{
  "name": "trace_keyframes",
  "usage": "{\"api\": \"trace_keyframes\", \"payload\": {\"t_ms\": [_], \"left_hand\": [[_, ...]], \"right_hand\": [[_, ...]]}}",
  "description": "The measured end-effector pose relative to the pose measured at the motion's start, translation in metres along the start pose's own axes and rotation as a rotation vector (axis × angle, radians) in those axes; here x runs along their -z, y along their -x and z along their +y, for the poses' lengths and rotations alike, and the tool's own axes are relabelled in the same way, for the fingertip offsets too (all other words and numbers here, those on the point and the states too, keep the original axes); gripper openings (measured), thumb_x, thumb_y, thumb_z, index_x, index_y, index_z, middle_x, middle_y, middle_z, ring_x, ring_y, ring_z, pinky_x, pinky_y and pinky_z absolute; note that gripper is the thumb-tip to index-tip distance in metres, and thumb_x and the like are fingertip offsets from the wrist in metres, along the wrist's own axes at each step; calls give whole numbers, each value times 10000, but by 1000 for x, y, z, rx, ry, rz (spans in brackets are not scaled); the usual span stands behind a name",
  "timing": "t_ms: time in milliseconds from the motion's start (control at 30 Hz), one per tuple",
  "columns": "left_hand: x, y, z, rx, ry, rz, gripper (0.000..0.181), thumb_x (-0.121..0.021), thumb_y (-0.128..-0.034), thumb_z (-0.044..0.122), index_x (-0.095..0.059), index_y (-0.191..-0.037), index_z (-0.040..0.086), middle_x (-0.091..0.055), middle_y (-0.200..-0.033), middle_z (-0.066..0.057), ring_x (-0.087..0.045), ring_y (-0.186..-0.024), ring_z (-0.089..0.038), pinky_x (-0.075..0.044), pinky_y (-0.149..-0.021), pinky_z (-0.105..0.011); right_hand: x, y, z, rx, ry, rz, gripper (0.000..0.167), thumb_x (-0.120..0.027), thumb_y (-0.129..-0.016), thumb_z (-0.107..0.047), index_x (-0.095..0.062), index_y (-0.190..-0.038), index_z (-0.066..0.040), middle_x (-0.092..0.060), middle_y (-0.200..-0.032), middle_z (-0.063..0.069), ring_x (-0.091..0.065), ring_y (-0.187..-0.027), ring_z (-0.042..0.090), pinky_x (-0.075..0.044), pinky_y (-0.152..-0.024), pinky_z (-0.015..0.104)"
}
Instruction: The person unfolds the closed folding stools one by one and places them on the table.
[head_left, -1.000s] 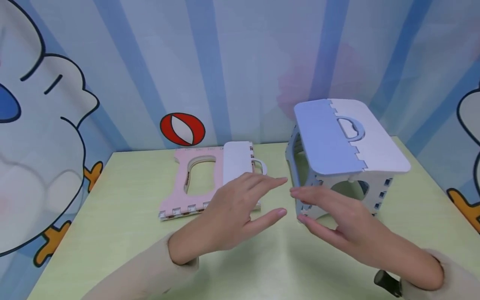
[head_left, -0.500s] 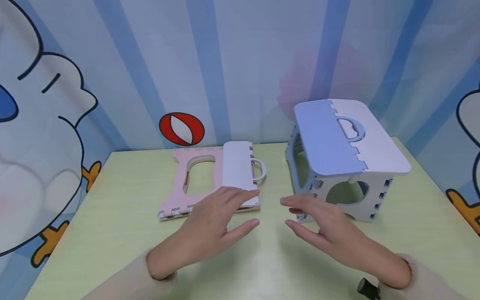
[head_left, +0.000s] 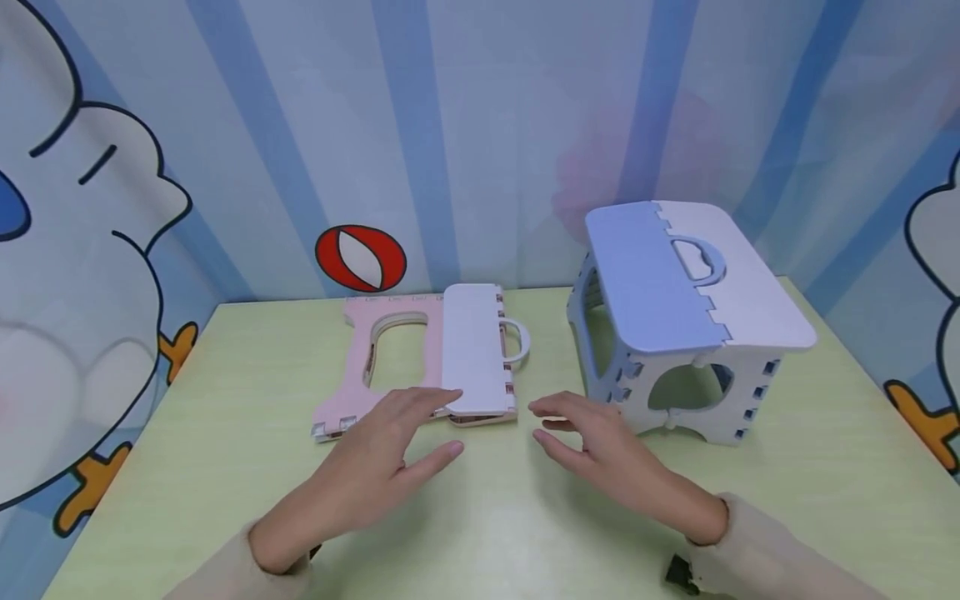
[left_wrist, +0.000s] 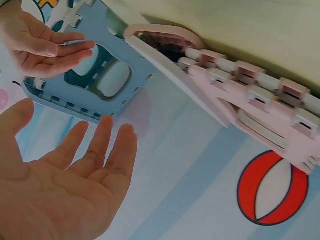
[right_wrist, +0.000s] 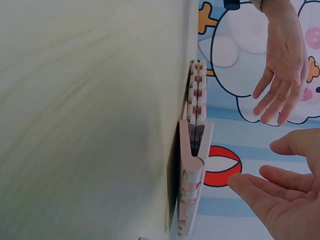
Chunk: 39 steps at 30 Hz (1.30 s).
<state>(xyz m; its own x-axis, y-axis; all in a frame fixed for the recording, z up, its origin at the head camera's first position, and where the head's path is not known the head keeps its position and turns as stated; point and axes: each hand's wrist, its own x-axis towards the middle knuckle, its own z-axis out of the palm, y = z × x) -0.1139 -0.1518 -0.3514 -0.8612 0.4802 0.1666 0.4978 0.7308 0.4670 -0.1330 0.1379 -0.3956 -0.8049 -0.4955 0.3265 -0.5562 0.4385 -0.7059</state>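
Holding thumbs apart from relaxed fingers on left hand (head_left: 363, 471) and right hand (head_left: 611, 446), near the front of the folded pink-and-white stool (head_left: 474, 350), laid on the pale green table (head_left: 487, 533). Facing, beyond the right hand, a blue-and-white stool (head_left: 648, 275) standing unfolded before a striped backdrop (head_left: 495, 142).

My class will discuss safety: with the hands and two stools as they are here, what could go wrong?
Pinching: the folded pink-and-white stool shows a row of hinges, which might nip skin if someone opens it carelessly.

Knocking: the right hand is close to the standing blue-and-white stool, so a wide swing could bump it out of place.
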Motion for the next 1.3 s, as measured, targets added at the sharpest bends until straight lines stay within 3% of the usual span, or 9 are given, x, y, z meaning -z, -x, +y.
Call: {"api": "trace_keyframes", "payload": {"t_ms": [200,400,733,967,1167,1300], "left_hand": [[2,7,-19,38,-36,35,622,-589,-976,514,-471,-1485,177,-455,-1482,-22,-411,-1357,-216,-449,-1027,-502],[2,12,-45,113,-19,45,675,-627,-982,420,-408,-1501,47,-387,-1528,-145,-321,-1411,-329,-360,-1091,-553],[5,15,-78,159,-66,56,717,-671,-970,309,-358,-1506,-51,-311,-1553,-254,-250,-1434,-435,-314,-1091,-616],[6,13,-93,198,-64,-19,730,-635,-993,315,-296,-1543,-25,-222,-1601,-244,-148,-1472,-440,-252,-1104,-644],[6,13,-100,157,-92,-123,818,-643,-978,386,-236,-1565,-12,-147,-1633,-209,-96,-1496,-397,-244,-1124,-607],[6,12,-101,146,-106,-162,865,-638,-970,432,-199,-1573,-5,-116,-1639,-205,-83,-1495,-406,-228,-1130,-608]], "right_hand": [[-4,-4,8,-73,-21,11,282,-649,-982,-112,-633,-1250,-24,-656,-1211,107,-653,-1108,291,-548,-897,351],[-6,-9,14,-79,-16,68,314,-674,-954,-65,-631,-1244,46,-660,-1217,193,-654,-1111,307,-546,-899,357],[-11,-19,20,-183,-166,98,492,-633,-991,-110,-480,-1414,90,-476,-1458,232,-505,-1299,372,-458,-1010,390],[-18,-36,19,-280,-315,136,581,-610,-996,-74,-348,-1483,105,-293,-1567,232,-320,-1424,358,-342,-1108,407],[-25,-52,19,-374,-374,141,637,-576,-1006,-72,-240,-1510,125,-164,-1599,260,-177,-1472,366,-242,-1161,439],[-27,-63,22,-420,-363,169,642,-564,-1010,-86,-224,-1514,120,-151,-1602,257,-175,-1471,362,-223,-1167,426]]}}
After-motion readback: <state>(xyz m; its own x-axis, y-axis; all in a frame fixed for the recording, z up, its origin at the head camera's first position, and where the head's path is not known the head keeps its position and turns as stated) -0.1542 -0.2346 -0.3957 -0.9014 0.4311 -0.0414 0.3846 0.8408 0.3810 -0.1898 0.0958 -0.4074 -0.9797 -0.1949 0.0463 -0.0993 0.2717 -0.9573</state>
